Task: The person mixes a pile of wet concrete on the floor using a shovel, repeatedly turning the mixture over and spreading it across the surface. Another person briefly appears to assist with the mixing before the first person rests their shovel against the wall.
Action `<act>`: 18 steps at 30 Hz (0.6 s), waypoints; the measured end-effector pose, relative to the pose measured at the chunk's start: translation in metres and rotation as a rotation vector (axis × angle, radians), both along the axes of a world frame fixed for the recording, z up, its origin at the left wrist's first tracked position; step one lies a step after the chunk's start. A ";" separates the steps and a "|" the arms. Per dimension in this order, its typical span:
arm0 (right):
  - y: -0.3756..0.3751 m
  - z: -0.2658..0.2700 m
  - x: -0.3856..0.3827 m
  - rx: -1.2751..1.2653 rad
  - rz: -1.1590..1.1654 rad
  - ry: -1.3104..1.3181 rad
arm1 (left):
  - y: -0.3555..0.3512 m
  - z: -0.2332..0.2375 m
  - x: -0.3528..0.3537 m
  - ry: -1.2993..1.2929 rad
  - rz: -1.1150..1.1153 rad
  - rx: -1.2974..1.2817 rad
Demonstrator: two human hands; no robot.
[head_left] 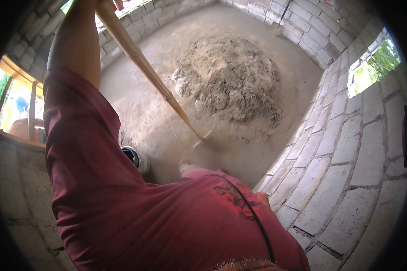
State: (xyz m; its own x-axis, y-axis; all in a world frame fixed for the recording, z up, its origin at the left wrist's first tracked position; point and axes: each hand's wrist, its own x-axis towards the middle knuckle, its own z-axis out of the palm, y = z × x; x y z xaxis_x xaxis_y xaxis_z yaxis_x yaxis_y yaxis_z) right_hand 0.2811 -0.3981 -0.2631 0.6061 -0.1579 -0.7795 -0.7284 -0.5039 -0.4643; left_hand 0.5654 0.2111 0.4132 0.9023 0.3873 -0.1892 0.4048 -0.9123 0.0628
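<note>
My left arm reaches up along the left side, and only a few fingers of my left hand [117,4] show at the top edge, beside the upper end of a long wooden handle [144,65], closed on it. The handle slants down to a tool head [202,139] resting on the floor, its blade edge-on and blurred. Right of the tool head lies a big heap of grey-brown crumbly material [230,79]. A small patch of skin, seemingly part of my right hand [262,198], shows past the red shirt; its fingers are hidden.
Block walls [343,167] enclose the grey, dusty floor [298,86]. A bucket [142,160] stands close by my body on the left. A shovel [276,29] leans at the far wall. Window openings are at left and right. One foot [183,167] shows below the tool head.
</note>
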 end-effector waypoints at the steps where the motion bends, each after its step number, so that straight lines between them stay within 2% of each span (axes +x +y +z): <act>1: 0.001 0.002 0.002 -0.011 0.027 -0.010 | -0.003 0.001 -0.006 -0.004 0.001 -0.009; 5: 0.007 -0.002 0.014 0.023 -0.020 0.036 | 0.031 -0.009 0.017 -0.023 0.055 -0.034; 8: 0.007 -0.045 0.017 0.104 -0.255 -0.035 | 0.063 -0.007 0.040 0.057 -0.022 -0.085; 11: 0.022 -0.053 0.024 0.225 -0.393 -0.091 | 0.098 -0.010 0.064 0.115 -0.056 -0.082; 14: 0.049 -0.046 0.030 0.233 -0.387 -0.071 | 0.109 -0.010 0.066 0.152 -0.052 -0.066; 18: 0.085 -0.043 0.041 0.226 -0.224 0.014 | 0.124 -0.010 0.061 0.151 -0.023 -0.033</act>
State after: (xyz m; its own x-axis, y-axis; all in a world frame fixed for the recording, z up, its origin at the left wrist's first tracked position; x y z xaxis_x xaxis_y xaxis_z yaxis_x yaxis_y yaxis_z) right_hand 0.3218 -0.3132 -0.3061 0.5649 -0.1081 -0.8180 -0.8166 -0.2153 -0.5355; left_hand 0.6266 0.3351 0.4027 0.8712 0.3585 -0.3354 0.3912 -0.9197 0.0329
